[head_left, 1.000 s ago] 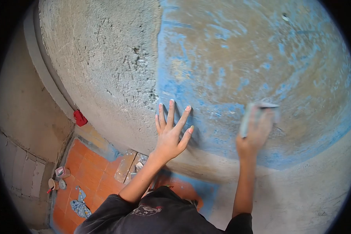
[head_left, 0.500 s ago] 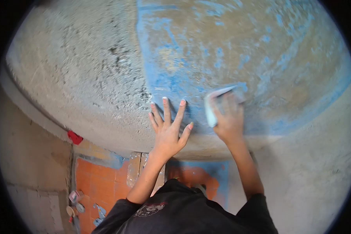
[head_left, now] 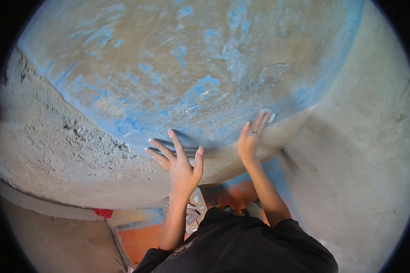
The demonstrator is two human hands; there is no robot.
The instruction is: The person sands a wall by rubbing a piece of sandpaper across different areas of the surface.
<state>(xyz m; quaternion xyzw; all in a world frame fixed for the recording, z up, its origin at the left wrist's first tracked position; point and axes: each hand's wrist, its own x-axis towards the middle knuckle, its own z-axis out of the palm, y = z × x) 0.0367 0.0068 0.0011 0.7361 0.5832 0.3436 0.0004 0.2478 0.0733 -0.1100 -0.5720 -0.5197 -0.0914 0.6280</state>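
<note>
A wall (head_left: 177, 82) with worn blue paint over a brownish surface fills the upper view. My left hand (head_left: 183, 172) is open, its spread fingertips lying on the lower part of the blue band. To the right, my right hand (head_left: 250, 142) is at the wall's lower right edge, slightly blurred. Its fingers press a pale folded sheet (head_left: 271, 117) to the wall; most of the sheet is hidden, so its material cannot be made out.
Rough grey plaster (head_left: 64, 132) adjoins the blue area on the left. A smooth grey wall (head_left: 360, 159) stands on the right. Below are an orange floor (head_left: 141, 243), a paint-spattered board (head_left: 197, 211) and a red object (head_left: 103, 213) on a ledge.
The view has turned toward the right. My right hand has moved the pale sheet to the wall's right edge. My left hand still rests spread on the wall.
</note>
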